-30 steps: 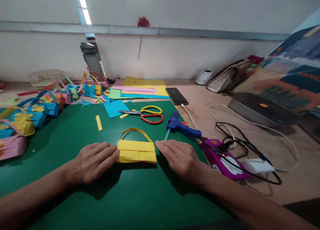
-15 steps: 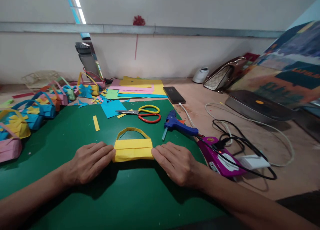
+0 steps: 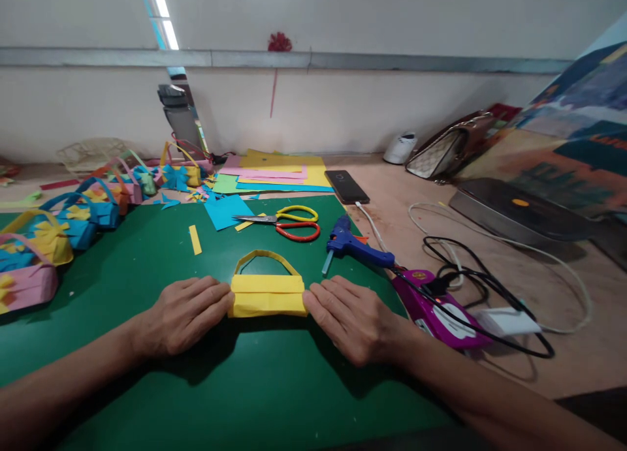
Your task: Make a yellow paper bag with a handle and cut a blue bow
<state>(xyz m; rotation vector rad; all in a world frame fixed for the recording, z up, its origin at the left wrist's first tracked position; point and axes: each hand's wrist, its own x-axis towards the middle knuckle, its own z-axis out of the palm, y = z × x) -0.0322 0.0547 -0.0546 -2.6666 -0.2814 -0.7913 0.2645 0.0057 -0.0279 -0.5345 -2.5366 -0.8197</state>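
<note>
A small yellow paper bag [image 3: 268, 297] with an arched paper handle is held just in front of me, its folded flap facing up. My left hand [image 3: 189, 314] is closed on the bag's left end, fingers pressed together. At the opposite end my right hand [image 3: 350, 317] grips the bag's right edge in the same way. Both thumbs are hidden. Beyond the bag lie scissors [image 3: 298, 223] with one yellow and one red handle. A blue glue gun [image 3: 355, 243] rests to the right, a clear glue stick under its front.
Finished paper bags [image 3: 88, 219] with paper flowers line the left of the green mat [image 3: 274, 386]. Coloured paper sheets [image 3: 279, 167], a blue square [image 3: 226, 211] and a phone [image 3: 346, 186] lie at the back. A purple power strip [image 3: 441, 314] with tangled cables sits right.
The whole scene has shifted slightly to the right in view. Both hands keep their hold on the yellow paper bag, which shows little other change.
</note>
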